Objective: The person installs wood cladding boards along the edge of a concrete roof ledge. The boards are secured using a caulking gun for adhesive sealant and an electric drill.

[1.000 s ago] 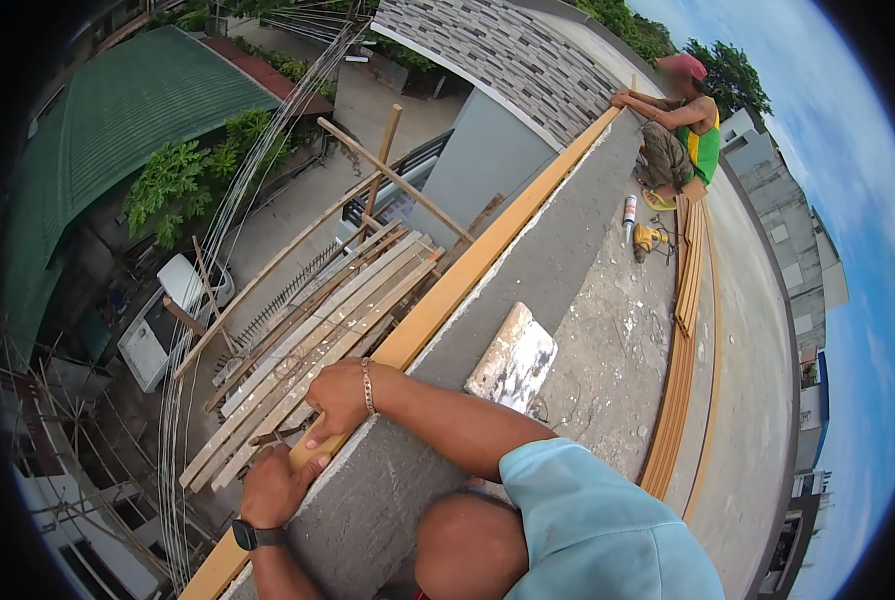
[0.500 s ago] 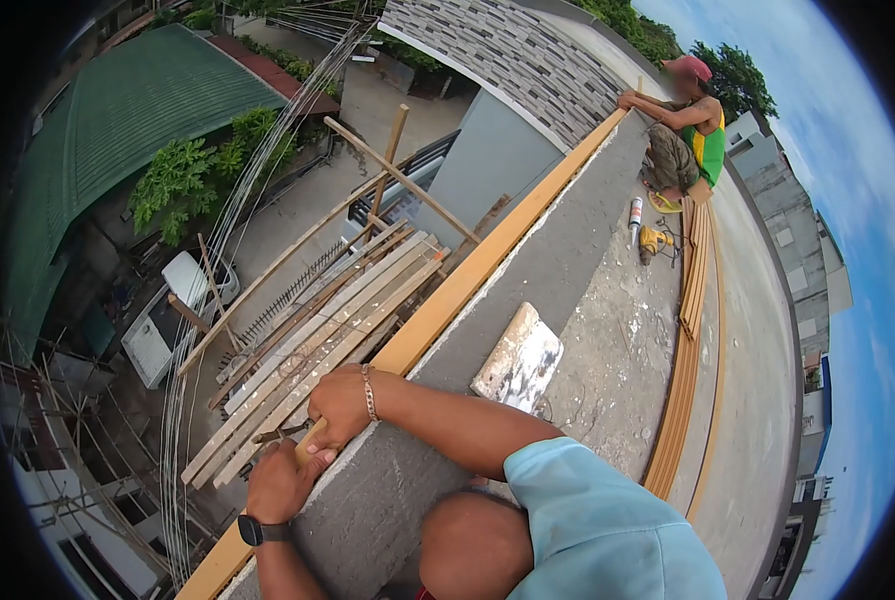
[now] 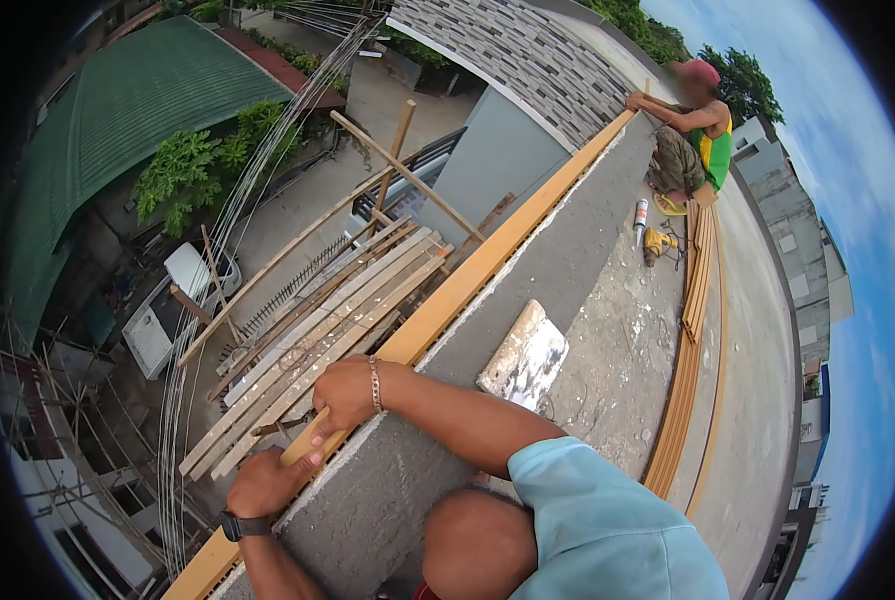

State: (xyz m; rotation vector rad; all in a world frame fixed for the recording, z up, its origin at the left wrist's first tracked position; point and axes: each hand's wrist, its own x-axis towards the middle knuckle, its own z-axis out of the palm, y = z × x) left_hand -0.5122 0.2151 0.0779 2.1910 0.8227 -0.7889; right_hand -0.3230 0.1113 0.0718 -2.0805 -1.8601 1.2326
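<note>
The left hand (image 3: 264, 484) is curling its fingers around a long tan board (image 3: 468, 285), which is running along the outer edge of the grey ledge (image 3: 578, 235), and just beside it the right hand (image 3: 348, 392) is gripping the same board. A white-smeared slab (image 3: 526, 350) is lying at the ledge's inner edge, while farther right a tube (image 3: 641, 216) and a yellow drill (image 3: 656, 243) are resting near brown strips (image 3: 676, 400), and a co-worker (image 3: 690, 135) is crouching by the board's far end.

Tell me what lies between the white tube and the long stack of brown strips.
A yellow power drill with its cord lies between the tube and the strips, seen in the head view.
</note>
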